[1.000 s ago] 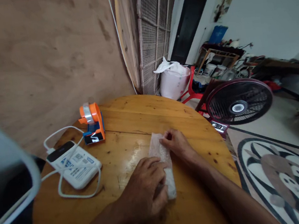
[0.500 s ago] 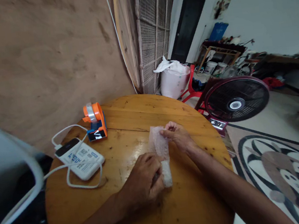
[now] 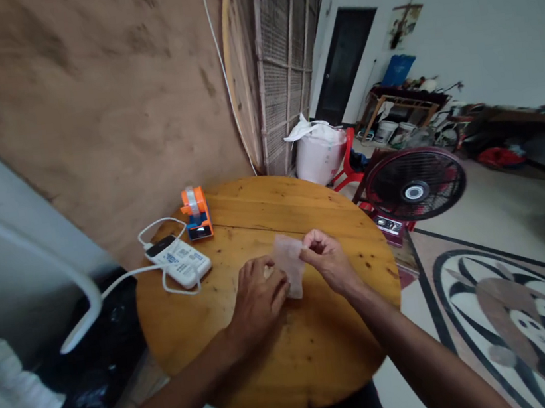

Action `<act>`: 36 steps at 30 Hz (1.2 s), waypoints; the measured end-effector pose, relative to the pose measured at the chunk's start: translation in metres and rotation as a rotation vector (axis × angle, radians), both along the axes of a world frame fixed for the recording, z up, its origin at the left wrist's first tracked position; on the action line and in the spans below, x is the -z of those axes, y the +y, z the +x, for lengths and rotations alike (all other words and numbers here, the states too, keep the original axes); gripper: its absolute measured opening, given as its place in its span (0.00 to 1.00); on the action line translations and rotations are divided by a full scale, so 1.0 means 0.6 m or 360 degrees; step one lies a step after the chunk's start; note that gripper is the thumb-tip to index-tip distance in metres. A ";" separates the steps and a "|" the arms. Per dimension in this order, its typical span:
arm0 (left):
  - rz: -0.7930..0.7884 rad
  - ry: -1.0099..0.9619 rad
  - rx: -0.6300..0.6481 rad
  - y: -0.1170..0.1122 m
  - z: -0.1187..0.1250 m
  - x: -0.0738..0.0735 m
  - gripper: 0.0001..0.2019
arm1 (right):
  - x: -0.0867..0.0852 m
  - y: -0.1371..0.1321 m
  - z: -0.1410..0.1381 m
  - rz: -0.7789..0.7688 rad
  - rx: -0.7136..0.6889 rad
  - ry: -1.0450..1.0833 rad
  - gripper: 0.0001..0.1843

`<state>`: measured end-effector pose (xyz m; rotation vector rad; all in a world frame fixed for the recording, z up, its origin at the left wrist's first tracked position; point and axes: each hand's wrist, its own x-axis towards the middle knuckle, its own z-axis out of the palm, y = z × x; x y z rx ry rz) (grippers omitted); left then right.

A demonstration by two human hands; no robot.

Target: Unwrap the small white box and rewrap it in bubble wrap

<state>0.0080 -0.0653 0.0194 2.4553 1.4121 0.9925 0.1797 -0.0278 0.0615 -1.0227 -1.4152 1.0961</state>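
A small piece of translucent bubble wrap [image 3: 291,272] lies over the middle of the round wooden table [image 3: 270,378]. My right hand [image 3: 329,260] pinches its upper right edge between thumb and fingertips. At its left side, my left hand [image 3: 260,292] has curled fingers closed on the lower left edge, covering part of it. Whether anything is wrapped inside cannot be made out.
On the table's left stand an orange and blue tape dispenser [image 3: 196,210] and a white power bank [image 3: 188,268] with a looped white cable. A dark red fan [image 3: 416,188] is beyond the right edge, near a white sack [image 3: 319,154] and red chair.
The bubble wrap looks shorter; the narrow lower strip below my left hand no longer shows. My left hand has shifted up along it. The view has tilted, showing more of the table's near edge.
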 end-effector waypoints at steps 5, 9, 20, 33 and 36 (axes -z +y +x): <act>-0.0065 -0.0134 -0.0090 -0.009 0.006 0.010 0.07 | 0.010 -0.034 -0.002 0.0002 -0.0076 -0.0016 0.19; -0.0061 -0.0213 -0.0100 -0.002 0.010 0.019 0.07 | 0.030 -0.051 -0.004 -0.0009 -0.0060 -0.0017 0.18; -0.0245 -0.0431 -0.0047 0.004 0.009 0.018 0.09 | 0.044 -0.055 0.004 -0.0046 -0.0122 0.0006 0.18; -0.0287 -0.0438 -0.0353 -0.023 0.049 0.006 0.07 | 0.029 -0.040 -0.005 -0.0157 -0.0152 0.0028 0.18; -0.0311 -0.0550 -0.0289 -0.015 0.049 0.012 0.04 | 0.034 -0.035 0.001 -0.0173 -0.0163 0.0088 0.19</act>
